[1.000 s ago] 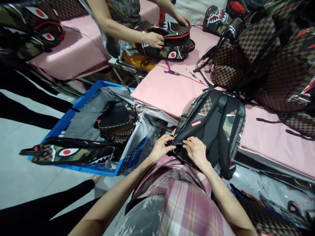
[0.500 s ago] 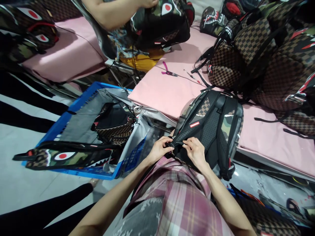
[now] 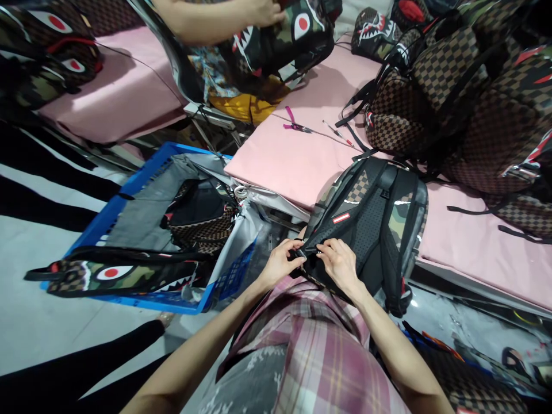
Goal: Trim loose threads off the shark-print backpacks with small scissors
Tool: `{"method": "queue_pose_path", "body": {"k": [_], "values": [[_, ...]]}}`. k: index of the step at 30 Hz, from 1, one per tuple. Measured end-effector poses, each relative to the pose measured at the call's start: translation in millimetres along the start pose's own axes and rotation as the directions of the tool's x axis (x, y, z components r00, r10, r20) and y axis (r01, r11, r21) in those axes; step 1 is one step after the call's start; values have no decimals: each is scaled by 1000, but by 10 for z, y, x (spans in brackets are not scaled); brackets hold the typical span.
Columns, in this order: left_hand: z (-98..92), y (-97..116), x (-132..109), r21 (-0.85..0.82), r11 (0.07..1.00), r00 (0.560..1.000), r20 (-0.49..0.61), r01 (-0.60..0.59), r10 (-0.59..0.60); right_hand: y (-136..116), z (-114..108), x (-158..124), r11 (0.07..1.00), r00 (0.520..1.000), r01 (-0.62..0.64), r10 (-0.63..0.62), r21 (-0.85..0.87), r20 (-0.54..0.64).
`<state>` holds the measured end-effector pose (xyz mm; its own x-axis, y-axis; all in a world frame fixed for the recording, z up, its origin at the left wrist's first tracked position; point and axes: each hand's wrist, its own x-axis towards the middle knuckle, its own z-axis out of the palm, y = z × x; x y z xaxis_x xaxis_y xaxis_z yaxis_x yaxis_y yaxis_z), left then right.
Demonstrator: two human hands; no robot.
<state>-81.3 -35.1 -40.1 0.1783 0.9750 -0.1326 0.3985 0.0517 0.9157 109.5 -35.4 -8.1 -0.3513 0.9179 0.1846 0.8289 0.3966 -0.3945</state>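
Note:
A black backpack [image 3: 371,224] with camouflage and checkered patches lies back side up, its top on the pink table and its lower end toward my lap. At its lower left corner, my left hand [image 3: 282,261] pinches a black strap end or buckle. My right hand [image 3: 338,261] pinches the black shoulder strap [image 3: 332,233] near its lower end, just right of the left hand. Both hands are closed, the fingertips a short gap apart. What exactly lies between the fingers is small and partly hidden.
A blue crate [image 3: 103,213] holding bags stands at the left. On the pink table [image 3: 280,158] lie purple-handled thread snips [image 3: 297,126] and a pen [image 3: 338,133]. Checkered backpacks [image 3: 448,75] are piled at right. Across the table, a co-worker's hand [image 3: 263,11] rests on another bag.
My right hand has shifted slightly left, toward my left hand. The co-worker's bag across the table has tilted and turned a little.

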Motion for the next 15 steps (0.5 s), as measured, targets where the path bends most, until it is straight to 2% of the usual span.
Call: {"method": "queue_pose_path", "body": {"k": [9, 15], "values": [[42, 129, 20, 256, 965, 990, -107, -60, 90, 1, 52, 40, 999, 999, -28, 28, 16, 31], [107, 187, 58, 340, 938, 991, -85, -67, 102, -21, 44, 66, 999, 996, -48, 46, 16, 70]]}}
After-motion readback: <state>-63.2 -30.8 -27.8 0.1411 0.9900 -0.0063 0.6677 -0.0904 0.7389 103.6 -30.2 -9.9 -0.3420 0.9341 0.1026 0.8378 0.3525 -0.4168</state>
